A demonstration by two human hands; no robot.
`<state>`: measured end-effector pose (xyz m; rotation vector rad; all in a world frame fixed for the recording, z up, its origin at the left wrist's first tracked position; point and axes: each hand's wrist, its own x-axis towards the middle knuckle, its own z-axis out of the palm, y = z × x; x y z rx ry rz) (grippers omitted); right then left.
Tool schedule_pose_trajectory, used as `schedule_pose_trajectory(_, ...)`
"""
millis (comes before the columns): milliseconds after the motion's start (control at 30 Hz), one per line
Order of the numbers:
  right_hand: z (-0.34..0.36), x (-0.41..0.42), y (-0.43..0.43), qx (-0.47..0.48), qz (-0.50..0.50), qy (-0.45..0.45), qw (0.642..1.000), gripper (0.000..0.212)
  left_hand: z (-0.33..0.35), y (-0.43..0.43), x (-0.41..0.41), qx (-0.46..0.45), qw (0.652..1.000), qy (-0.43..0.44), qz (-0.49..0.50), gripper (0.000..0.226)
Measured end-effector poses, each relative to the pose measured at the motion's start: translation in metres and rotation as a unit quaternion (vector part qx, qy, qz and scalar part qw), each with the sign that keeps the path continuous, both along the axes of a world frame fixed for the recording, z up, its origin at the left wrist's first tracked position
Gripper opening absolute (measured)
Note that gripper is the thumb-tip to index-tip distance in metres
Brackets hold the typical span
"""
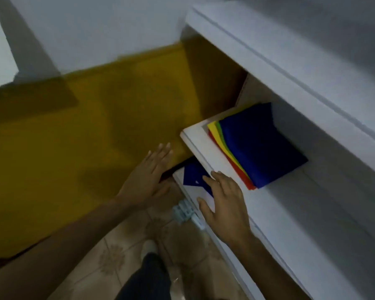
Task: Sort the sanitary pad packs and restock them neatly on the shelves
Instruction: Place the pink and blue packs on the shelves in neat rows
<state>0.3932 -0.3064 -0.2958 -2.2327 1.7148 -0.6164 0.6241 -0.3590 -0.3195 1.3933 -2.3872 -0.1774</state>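
The blue-and-white pack (194, 177) lies on the lower shelf (230, 265), tucked under the front edge of the shelf above (195, 148), its long side running along the shelf front. My right hand (223, 202) is nearer and rests flat on it, fingers spread. My left hand (147, 176) is open just beside its left end, holding nothing.

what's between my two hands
A blue and white pack lies between the left hand and the right hand, which touches it, in the head view.
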Motion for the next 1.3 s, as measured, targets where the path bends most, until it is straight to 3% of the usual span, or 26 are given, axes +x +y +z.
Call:
schedule_pose_trajectory(100, -0.075, 0.027, -0.008, 0.153, -0.022, -0.004, 0.988, 0.045, -0.068, -0.005, 0.046, 0.08, 0.997, 0.005, 0.013, 0.072)
schedule_pose_trajectory(167, -0.13, 0.029, -0.007, 0.274, -0.032, 0.015, 0.961, 0.042, -0.119, 0.001, 0.06, 0.157, 0.987, 0.019, 0.04, 0.073)
schedule_pose_trajectory(333, -0.277, 0.012, -0.004, 0.405, -0.025, 0.147, 0.902, 0.033, -0.264, 0.019, 0.049, 0.344, 0.919, 0.09, 0.169, 0.073)
schedule_pose_trajectory(433, -0.369, -0.005, -0.017, 0.407, 0.043, 0.272, 0.871, 0.039, -0.359, 0.025, 0.024, 0.462, 0.852, 0.127, 0.21, 0.071)
schedule_pose_trajectory(533, -0.467, -0.014, -0.047, 0.383, 0.099, 0.318, 0.862, 0.032, -0.46, 0.025, -0.005, 0.54, 0.783, 0.161, 0.265, 0.055)
schedule_pose_trajectory(633, -0.565, -0.009, -0.083, 0.34, 0.149, 0.38, 0.847, 0.029, -0.552, 0.019, -0.037, 0.611, 0.686, 0.216, 0.332, 0.049)
schedule_pose_trajectory(700, -0.624, -0.008, -0.098, 0.275, 0.212, 0.452, 0.822, 0.029, -0.602, 0.01, -0.059, 0.639, 0.627, 0.236, 0.377, 0.051)
schedule_pose_trajectory(800, -0.692, -0.015, -0.102, 0.115, 0.272, 0.501, 0.814, 0.013, -0.657, -0.006, -0.094, 0.639, 0.576, 0.277, 0.428, 0.063)
schedule_pose_trajectory(900, -0.725, -0.021, -0.102, 0.037, 0.281, 0.472, 0.835, 0.017, -0.69, -0.026, -0.118, 0.604, 0.575, 0.303, 0.46, 0.065)
schedule_pose_trajectory(1033, -0.725, -0.021, -0.101, 0.029, 0.287, 0.434, 0.854, 0.013, -0.711, -0.037, -0.114, 0.588, 0.637, 0.206, 0.454, 0.032)
schedule_pose_trajectory(1100, -0.71, -0.02, -0.098, 0.084, 0.287, 0.395, 0.868, 0.006, -0.706, -0.034, -0.103, 0.597, 0.645, 0.191, 0.436, 0.024)
schedule_pose_trajectory(1167, -0.685, -0.018, -0.091, 0.164, 0.27, 0.346, 0.883, 0.031, -0.69, -0.028, -0.089, 0.603, 0.637, 0.206, 0.433, 0.02)
schedule_pose_trajectory(1200, -0.669, -0.016, -0.089, 0.221, 0.245, 0.314, 0.89, 0.038, -0.677, -0.025, -0.081, 0.601, 0.645, 0.208, 0.423, 0.02)
schedule_pose_trajectory(1300, -0.616, -0.011, -0.088, 0.39, 0.095, 0.13, 0.907, 0.026, -0.625, -0.018, -0.059, 0.579, 0.675, 0.216, 0.402, 0.019)
